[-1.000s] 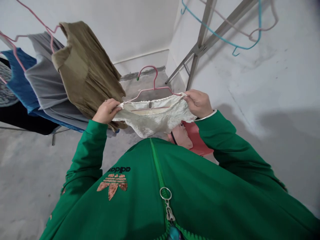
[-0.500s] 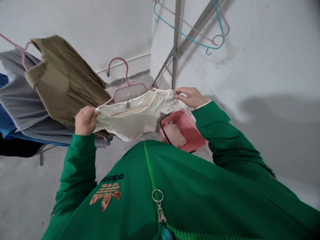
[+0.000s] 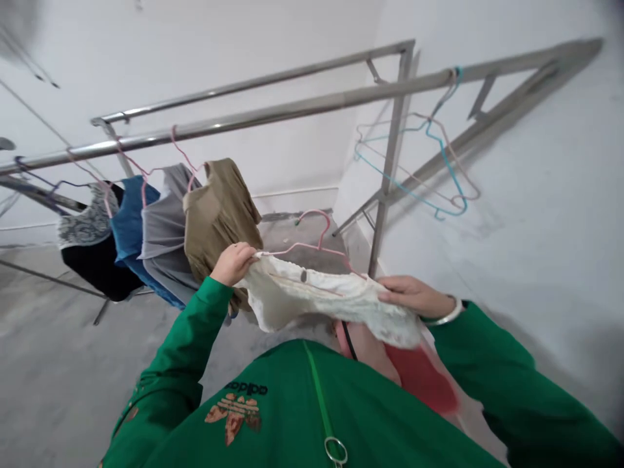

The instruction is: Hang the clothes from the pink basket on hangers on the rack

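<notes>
Cream lace garment (image 3: 326,299) held out in front of the chest, between both hands and just above a red basin (image 3: 422,377), long axis lying across the view and sloping down from upper left to lower right. Pink wire hanger (image 3: 312,247) pushed into the top opening, hook pointing up and away toward the far corner, one arm running out to the left hand, the other dipping behind the cloth on the right. Left hand (image 3: 234,263) at the garment's upper left end, fingers curled closed over the edge, holding the cloth. Right hand (image 3: 412,296) at the lower right end, fingers close together and laid nearly flat along the lace, grip impossible to tell. Thin bangle (image 3: 451,315) on the right wrist, just past the cuff of a green jacket (image 3: 492,370). Basin partly hidden behind the garment and the chest, blurred, with pale cloth (image 3: 365,357) and a dark strap inside. Beyond the left hand, on two steel rails (image 3: 253,110) of a drying rack: olive top (image 3: 219,221), grey top (image 3: 168,240), blue top (image 3: 131,214) and black garment (image 3: 95,266), side by side on wire hangers, olive nearest. Blue wire hanger (image 3: 446,156) tangled with a pink one on the right rail, beside a white wall (image 3: 536,130). Concrete floor (image 3: 53,325) below.
</notes>
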The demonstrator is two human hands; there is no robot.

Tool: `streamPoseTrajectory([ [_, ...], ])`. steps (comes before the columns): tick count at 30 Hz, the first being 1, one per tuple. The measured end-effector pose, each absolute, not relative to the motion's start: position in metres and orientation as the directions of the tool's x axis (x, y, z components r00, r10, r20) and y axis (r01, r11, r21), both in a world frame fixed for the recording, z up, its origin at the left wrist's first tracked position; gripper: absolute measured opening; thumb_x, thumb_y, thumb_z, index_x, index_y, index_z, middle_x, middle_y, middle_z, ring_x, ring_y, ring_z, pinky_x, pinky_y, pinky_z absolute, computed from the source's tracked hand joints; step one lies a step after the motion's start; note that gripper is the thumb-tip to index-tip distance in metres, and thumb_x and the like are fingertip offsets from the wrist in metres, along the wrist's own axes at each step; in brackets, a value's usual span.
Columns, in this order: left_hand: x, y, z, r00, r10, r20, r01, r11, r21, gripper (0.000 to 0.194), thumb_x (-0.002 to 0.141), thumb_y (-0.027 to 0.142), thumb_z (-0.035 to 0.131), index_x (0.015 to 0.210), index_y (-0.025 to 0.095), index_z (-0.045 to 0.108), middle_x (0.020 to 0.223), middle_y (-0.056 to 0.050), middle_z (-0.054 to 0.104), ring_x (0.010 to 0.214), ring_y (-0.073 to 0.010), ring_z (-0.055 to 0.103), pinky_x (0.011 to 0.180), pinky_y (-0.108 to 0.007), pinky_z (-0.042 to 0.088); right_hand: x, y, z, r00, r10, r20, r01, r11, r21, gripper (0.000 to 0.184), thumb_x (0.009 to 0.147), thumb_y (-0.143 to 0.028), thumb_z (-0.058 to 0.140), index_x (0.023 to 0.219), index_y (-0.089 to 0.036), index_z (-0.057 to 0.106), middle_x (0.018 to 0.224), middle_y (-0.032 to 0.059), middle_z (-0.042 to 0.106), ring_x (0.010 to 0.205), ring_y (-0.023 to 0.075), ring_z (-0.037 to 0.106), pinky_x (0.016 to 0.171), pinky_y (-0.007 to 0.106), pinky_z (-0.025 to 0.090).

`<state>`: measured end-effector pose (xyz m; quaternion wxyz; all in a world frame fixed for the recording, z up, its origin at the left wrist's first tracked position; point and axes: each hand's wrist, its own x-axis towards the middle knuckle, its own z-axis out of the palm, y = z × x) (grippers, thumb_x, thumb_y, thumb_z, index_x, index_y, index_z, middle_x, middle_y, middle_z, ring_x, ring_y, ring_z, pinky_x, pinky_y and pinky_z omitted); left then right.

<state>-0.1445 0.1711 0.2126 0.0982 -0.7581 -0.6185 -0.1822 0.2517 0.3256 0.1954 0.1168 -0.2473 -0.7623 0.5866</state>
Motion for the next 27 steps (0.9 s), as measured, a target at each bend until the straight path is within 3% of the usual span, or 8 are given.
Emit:
streamPoseTrajectory([
  [4, -0.149, 0.171, 0.202, -0.002, 0.951, 0.309, 0.998, -0.018, 0.064, 0.025, 0.091, 0.031, 0.052, 0.108, 0.015, 0.061, 0.105, -0.015, 0.064, 0.100, -0.0267, 0.062, 0.084, -0.039, 0.051, 0.256, 0.306, 0.215, -0.825, 0.483, -0.293, 0.223, -0.199, -0.954, 0.044, 0.063, -0.059, 0.078, 0.074, -0.017, 0.068, 0.070, 0.0071, 0.068, 0.064, 0.0201, 0.064, 0.062, 0.031, 0.047],
  [8, -0.147, 0.155, 0.181, -0.147, 0.888, 0.437, 0.983, 0.082, 0.164, 0.041, 0.089, 0.023, 0.052, 0.130, 0.014, 0.051, 0.125, -0.020, 0.055, 0.118, -0.0310, 0.056, 0.096, -0.047, 0.051, 0.251, 0.301, 0.236, -0.769, 0.558, -0.311, 0.192, -0.262, -0.946, 0.039, 0.066, -0.054, 0.077, 0.083, -0.019, 0.070, 0.075, 0.0081, 0.070, 0.066, 0.0214, 0.066, 0.062, 0.032, 0.049],
  [12, -0.136, 0.137, 0.151, -0.113, 0.897, 0.427, 0.969, 0.004, 0.248, 0.043, 0.090, 0.022, 0.049, 0.132, 0.017, 0.049, 0.126, -0.018, 0.055, 0.118, -0.0285, 0.059, 0.098, -0.045, 0.053, 0.233, 0.301, 0.260, -0.735, 0.632, -0.246, 0.174, -0.174, -0.969, 0.035, 0.073, -0.052, 0.073, 0.089, -0.021, 0.071, 0.077, 0.0072, 0.071, 0.067, 0.0220, 0.066, 0.063, 0.033, 0.050],
  [17, -0.119, 0.123, 0.125, -0.004, 0.954, 0.299, 0.949, -0.090, 0.301, 0.042, 0.089, 0.021, 0.047, 0.131, 0.018, 0.051, 0.131, -0.018, 0.055, 0.115, -0.0274, 0.062, 0.096, -0.042, 0.056, 0.178, 0.299, 0.282, -0.695, 0.719, 0.003, 0.003, 0.006, -1.000, 0.038, 0.064, -0.052, 0.078, 0.083, -0.020, 0.070, 0.077, 0.0058, 0.071, 0.064, 0.0210, 0.063, 0.060, 0.032, 0.047],
  [23, -0.113, 0.108, 0.115, -0.051, 0.953, 0.300, 0.929, -0.066, 0.365, 0.039, 0.093, 0.023, 0.042, 0.130, 0.020, 0.052, 0.126, -0.016, 0.058, 0.111, -0.0256, 0.064, 0.093, -0.039, 0.057, 0.089, 0.303, 0.294, -0.620, 0.751, 0.228, -0.147, 0.174, -0.974, 0.032, 0.064, -0.046, 0.072, 0.076, -0.017, 0.064, 0.068, 0.0011, 0.064, 0.065, 0.0166, 0.055, 0.062, 0.028, 0.042],
  [27, -0.117, 0.094, 0.111, -0.078, 0.960, 0.270, 0.913, -0.040, 0.406, 0.037, 0.092, 0.024, 0.042, 0.128, 0.021, 0.053, 0.125, -0.015, 0.058, 0.110, -0.0254, 0.065, 0.093, -0.038, 0.057, 0.036, 0.314, 0.290, -0.548, 0.755, 0.360, -0.154, 0.331, -0.931, 0.027, 0.069, -0.044, 0.060, 0.073, -0.017, 0.059, 0.069, -0.0003, 0.057, 0.069, 0.0150, 0.050, 0.065, 0.027, 0.038],
])
